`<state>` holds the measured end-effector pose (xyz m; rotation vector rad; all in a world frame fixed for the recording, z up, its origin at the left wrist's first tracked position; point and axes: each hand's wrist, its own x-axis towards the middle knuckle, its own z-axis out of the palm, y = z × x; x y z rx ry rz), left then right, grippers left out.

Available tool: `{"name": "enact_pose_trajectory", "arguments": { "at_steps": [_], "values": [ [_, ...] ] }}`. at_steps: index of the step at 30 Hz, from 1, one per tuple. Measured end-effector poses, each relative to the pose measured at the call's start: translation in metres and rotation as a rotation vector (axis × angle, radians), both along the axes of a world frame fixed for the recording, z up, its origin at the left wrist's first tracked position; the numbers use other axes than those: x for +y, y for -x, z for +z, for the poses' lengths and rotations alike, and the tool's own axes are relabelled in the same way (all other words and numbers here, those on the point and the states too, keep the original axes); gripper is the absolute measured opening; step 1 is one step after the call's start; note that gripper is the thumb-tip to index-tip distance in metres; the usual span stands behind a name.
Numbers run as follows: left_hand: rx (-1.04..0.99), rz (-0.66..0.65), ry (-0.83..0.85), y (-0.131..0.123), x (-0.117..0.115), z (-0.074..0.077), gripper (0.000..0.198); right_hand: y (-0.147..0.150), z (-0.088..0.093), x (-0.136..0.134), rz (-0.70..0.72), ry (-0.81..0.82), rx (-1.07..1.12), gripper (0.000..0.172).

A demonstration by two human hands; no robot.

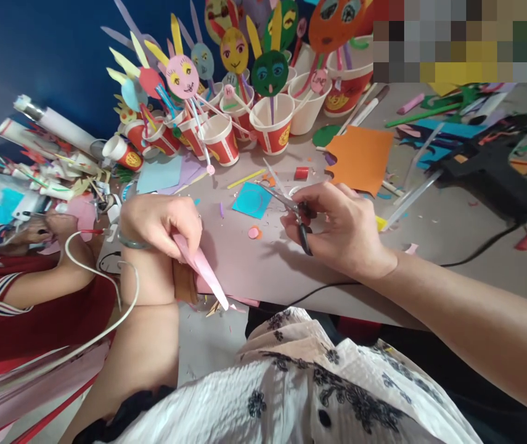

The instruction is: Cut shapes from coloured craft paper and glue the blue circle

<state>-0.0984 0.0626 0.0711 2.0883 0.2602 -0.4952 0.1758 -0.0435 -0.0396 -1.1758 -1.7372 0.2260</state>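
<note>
My left hand pinches a narrow pink paper piece, which slants down toward the table's front edge. In my right hand is a pair of scissors, my fingers in the dark handles and the blades spread apart, pointing up and left. The blades are apart from the pink paper. Just beyond the scissors lies a blue paper square with a circle drawn on it. A small pink paper disc rests nearer to me, over an orange scrap.
Red and white paper cups with paper-faced puppets crowd the back. Orange paper and a black glue gun lie to the right, its cable running along the table. At left, another person's arm reaches in beside a white cord.
</note>
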Motion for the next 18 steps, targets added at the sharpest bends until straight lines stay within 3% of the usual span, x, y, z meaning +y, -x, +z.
{"name": "enact_pose_trajectory", "arguments": {
  "at_steps": [5, 10, 15, 18],
  "values": [
    [-0.055, 0.020, 0.052, -0.0002, 0.0004, 0.0008, 0.014, -0.0004, 0.0010, 0.0001, 0.025, 0.000, 0.036, 0.014],
    [-0.105, 0.062, 0.002, 0.0013, 0.0021, 0.0030, 0.026, 0.0002, 0.0017, 0.0002, 0.018, -0.015, 0.044, 0.014],
    [-0.029, 0.078, 0.143, 0.0030, 0.0043, 0.0034, 0.021, 0.0003, 0.0014, -0.0001, 0.025, -0.020, 0.040, 0.018],
    [-0.033, 0.121, 0.009, 0.0050, 0.0032, 0.0026, 0.023, 0.0003, 0.0024, 0.0000, 0.034, -0.027, 0.055, 0.017]
  ]
}}
